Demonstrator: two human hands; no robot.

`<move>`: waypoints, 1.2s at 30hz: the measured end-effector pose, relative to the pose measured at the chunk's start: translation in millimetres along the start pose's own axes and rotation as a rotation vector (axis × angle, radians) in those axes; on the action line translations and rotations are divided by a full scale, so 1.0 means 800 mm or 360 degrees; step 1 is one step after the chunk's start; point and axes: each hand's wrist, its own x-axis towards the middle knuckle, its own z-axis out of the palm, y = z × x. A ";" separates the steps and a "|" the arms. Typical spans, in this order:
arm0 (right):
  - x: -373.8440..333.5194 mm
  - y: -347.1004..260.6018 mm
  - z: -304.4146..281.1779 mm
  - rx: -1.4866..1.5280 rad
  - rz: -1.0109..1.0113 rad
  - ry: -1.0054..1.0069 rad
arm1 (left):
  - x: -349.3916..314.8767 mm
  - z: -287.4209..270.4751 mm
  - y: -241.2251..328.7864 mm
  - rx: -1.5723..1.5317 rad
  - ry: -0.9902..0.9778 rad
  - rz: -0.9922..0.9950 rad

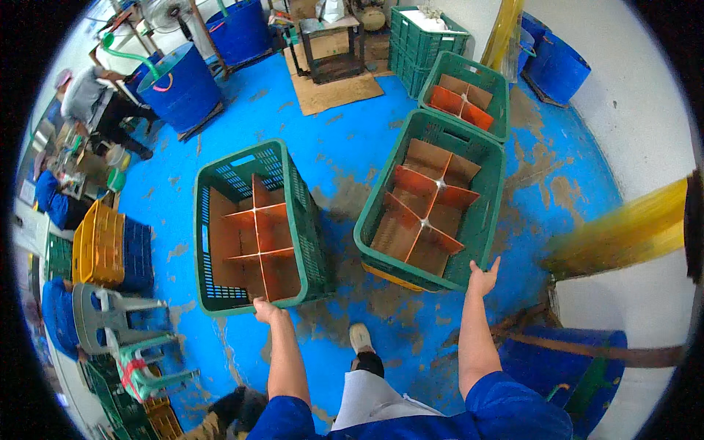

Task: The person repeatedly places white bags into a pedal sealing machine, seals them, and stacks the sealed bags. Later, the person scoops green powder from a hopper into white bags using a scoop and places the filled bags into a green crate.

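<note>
Head view: left green crate [308, 224] over blue floor [334, 150], base contact unclear; left hand [269, 312] curled on near rim. Right green crate [486, 209] sits on yellow crate [392, 279]; right hand [483, 279] spread at near right corner. Shells look stiff, likely light; dividers [275, 213] probably bendable. Hold by rims. Floor gap between crates; third green crate [501, 99] close behind right one.

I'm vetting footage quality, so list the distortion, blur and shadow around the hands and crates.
Head view: black fisheye rim hides the corners, and the brown bar looks bowed; head view: the yellow curtain looks smeared; head view: floor beside the left crate is dim, shadow hard to tell from stains; head view: left hand and right hand look fairly clear.
</note>
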 end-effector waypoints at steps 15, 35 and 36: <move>0.085 -0.165 0.202 -0.0233 -0.0645 -0.0151 | 0.032 0.448 -0.027 0.0486 -0.0437 -0.0121; 0.106 -0.229 0.283 -0.0601 -0.0258 -0.0604 | -0.095 0.593 -0.155 0.2040 -0.2146 0.0887; 0.104 -0.245 0.305 -0.0580 -0.0320 -0.0634 | -0.081 0.599 -0.147 0.2052 -0.2075 0.0913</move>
